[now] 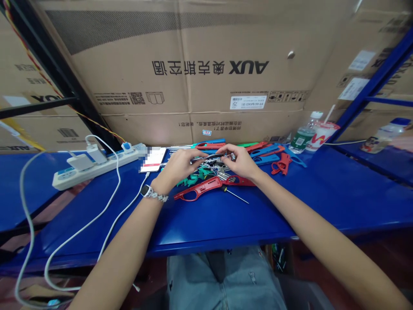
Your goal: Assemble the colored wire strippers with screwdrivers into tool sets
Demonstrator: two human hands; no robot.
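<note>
Thin metallic piece pinched at both ends

My left hand (181, 164) and right hand (242, 162) meet above the pile on the blue table (209, 226), the thin metallic piece (211, 158) spanning the gap between them. Left thumb and fingers pinch one end; right thumb and fingers close on the other. My other fingers curl in, though I can't tell how tightly.

I judge it light and fairly stiff lengthwise, perhaps easy to bend and a little slick where the metal is smooth. The ends look the best hold, with a gentle pinch and no twisting.

Just below lie green plastic parts (191, 179) and loose metal parts (222, 175); nearer me are a red casing (208, 186) and a screwdriver (237, 196). Blue casings (267, 159) lie beyond my right hand.

My fingertips cover the piece's ends, and its outline blurs into the clutter beneath, so I can't make out its exact shape or whether it is one part or several. The pile's far side is partly behind my hands.
</note>
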